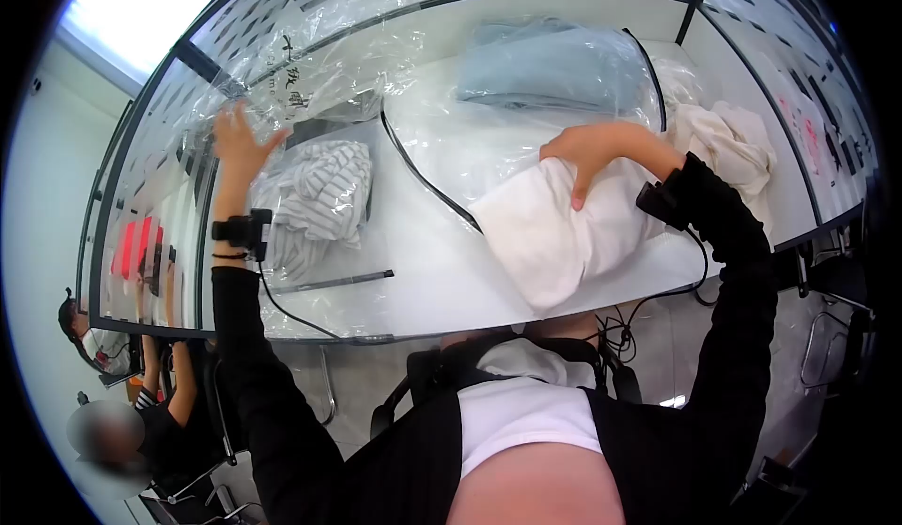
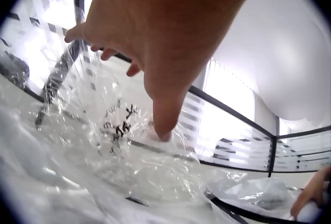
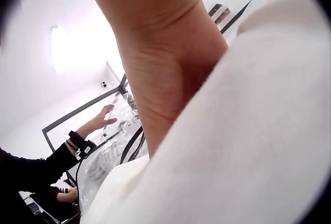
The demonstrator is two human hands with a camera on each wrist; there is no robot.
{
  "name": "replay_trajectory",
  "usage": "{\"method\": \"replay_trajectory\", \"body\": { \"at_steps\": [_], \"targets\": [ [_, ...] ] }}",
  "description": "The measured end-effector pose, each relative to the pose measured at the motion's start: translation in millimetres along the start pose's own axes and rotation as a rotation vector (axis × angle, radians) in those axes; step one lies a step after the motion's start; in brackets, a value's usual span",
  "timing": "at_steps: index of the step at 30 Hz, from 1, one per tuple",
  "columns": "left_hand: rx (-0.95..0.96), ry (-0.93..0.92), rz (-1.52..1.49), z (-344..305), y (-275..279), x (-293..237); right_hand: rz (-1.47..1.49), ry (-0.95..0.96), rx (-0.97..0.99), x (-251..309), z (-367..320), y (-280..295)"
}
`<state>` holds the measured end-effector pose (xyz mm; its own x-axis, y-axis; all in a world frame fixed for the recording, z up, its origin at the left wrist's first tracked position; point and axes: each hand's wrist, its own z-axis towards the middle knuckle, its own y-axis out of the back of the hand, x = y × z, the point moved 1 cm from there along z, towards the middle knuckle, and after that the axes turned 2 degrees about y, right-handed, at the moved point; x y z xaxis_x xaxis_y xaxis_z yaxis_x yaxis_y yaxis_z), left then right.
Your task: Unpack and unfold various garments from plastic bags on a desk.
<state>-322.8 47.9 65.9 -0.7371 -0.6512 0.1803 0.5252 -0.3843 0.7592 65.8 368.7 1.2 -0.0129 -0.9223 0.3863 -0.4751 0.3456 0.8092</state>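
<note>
My left hand [image 1: 246, 147] is spread with thumb apart, reaching over crumpled clear plastic bags [image 1: 319, 65] with black writing at the back left. In the left wrist view its thumb overlaps the clear plastic [image 2: 139, 167]. My right hand [image 1: 597, 154] grips a folded white cloth [image 1: 540, 234] at its far edge, thumb on the near face and fingers curving over the far side, where the tips are hidden. Seen from the right wrist, the white cloth [image 3: 248, 126] covers much of that palm. A grey-striped garment [image 1: 324, 187] in clear plastic lies just right of my left wrist.
A light blue garment [image 1: 554, 65] in a clear bag lies at the back, and a cream cloth [image 1: 723, 145] at the right. A black strip [image 1: 427, 182] crosses the white table [image 1: 423, 290]. Framed panels [image 1: 799, 121] enclose the table. Another person [image 1: 141, 422] sits at the left.
</note>
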Motion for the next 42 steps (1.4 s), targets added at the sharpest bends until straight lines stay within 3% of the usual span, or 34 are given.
{"method": "replay_trajectory", "body": {
  "at_steps": [3,7,11,12,18,29,33,34,37,40,42],
  "targets": [
    [0.19,-0.262,0.007,-6,-7,-54,0.006,-0.048,0.08,12,3,3],
    [0.301,-0.31,-0.099,11,-15,-128,0.059,-0.034,0.128,13,-2,-2],
    [0.427,-0.313,-0.147,34,-37,-150,0.251,-0.054,0.111,10,-15,-16],
    [0.278,-0.389,-0.085,30,-40,-151,0.287,-0.03,0.081,10,-20,-18],
    [0.226,-0.305,-0.179,30,-32,-164,0.396,-0.083,-0.035,6,-33,-29],
    [-0.296,-0.177,-0.582,67,61,-260,0.463,-0.064,-0.027,1,-29,-30],
    [-0.409,-0.18,-0.745,104,60,-272,0.444,-0.085,-0.033,7,-33,-28],
    [-0.532,-0.061,-0.907,116,62,-298,0.442,-0.088,-0.032,8,-34,-27],
    [-0.466,-0.211,-0.944,115,70,-322,0.473,-0.054,-0.043,6,-34,-29],
    [-0.294,-0.395,-0.853,63,92,-334,0.507,-0.056,-0.047,6,-36,-30],
    [-0.432,-0.442,-0.902,44,96,-342,0.437,-0.004,-0.085,3,-34,-32]
  ]
}}
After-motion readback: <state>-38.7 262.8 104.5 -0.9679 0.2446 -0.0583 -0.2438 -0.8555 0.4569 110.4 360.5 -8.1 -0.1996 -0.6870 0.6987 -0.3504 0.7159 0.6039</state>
